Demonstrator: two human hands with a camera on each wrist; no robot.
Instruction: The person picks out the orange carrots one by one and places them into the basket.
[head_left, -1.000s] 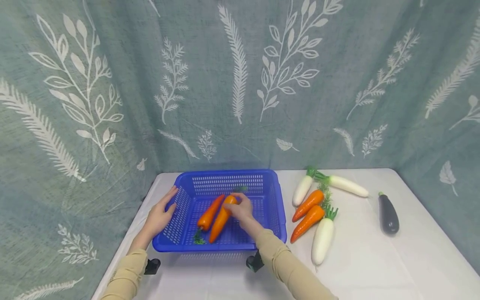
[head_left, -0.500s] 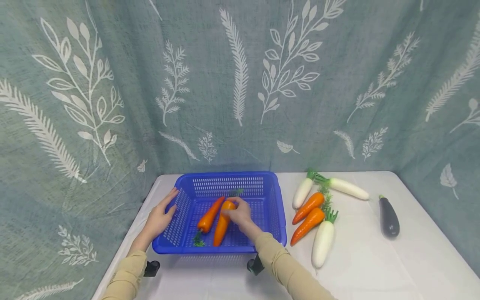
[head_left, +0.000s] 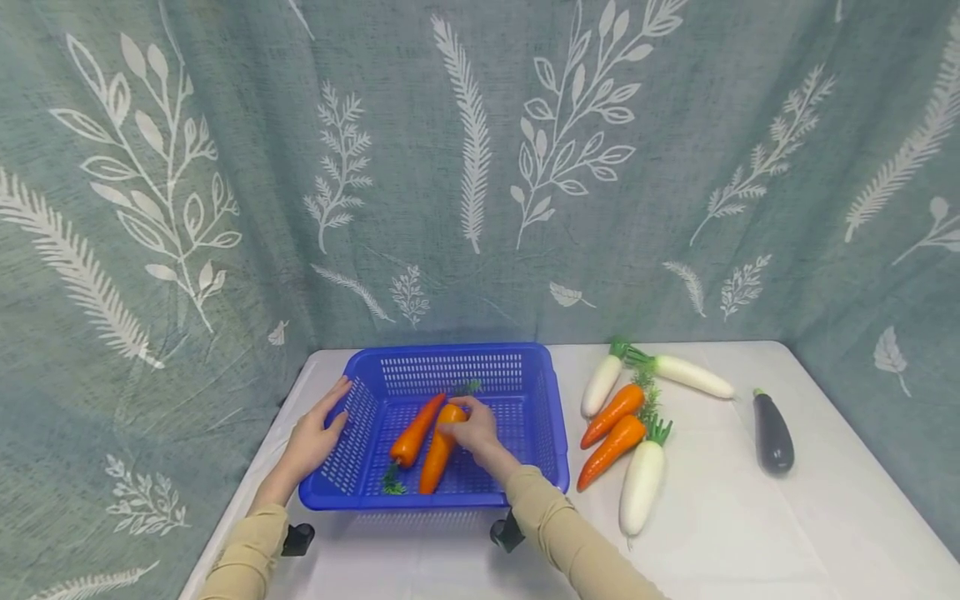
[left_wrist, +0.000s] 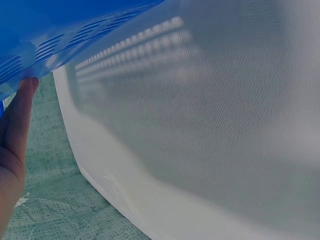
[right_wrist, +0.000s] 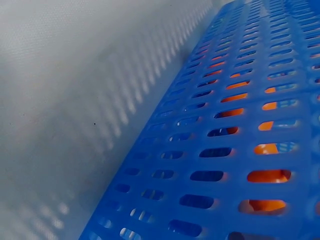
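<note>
A blue plastic basket (head_left: 543, 400) with slotted walls stands at the table's back left. Inside, my right hand (head_left: 476, 427) pinches the thick top end of an orange carrot (head_left: 437, 458), whose tip points toward me. Left of it lies another carrot (head_left: 412, 437), green leaves nearest me. My left hand (head_left: 313, 433) rests at the basket's left rim with its fingers extended. In the left wrist view, straight fingers (left_wrist: 22, 107) touch the basket's outer wall (left_wrist: 75, 35). The right wrist view shows the slotted wall (right_wrist: 200, 150) with orange behind it; the right hand is hidden there.
Right of the basket lie two carrots (head_left: 611, 452), three white radishes (head_left: 642, 487) and a dark eggplant (head_left: 772, 433) on the white table (head_left: 720, 525). A patterned green curtain (head_left: 420, 167) hangs behind and at both sides.
My right hand has moved slightly left and toward me with the carrot, which now lies at a steeper angle beside the other one. The left hand stays at the rim.
</note>
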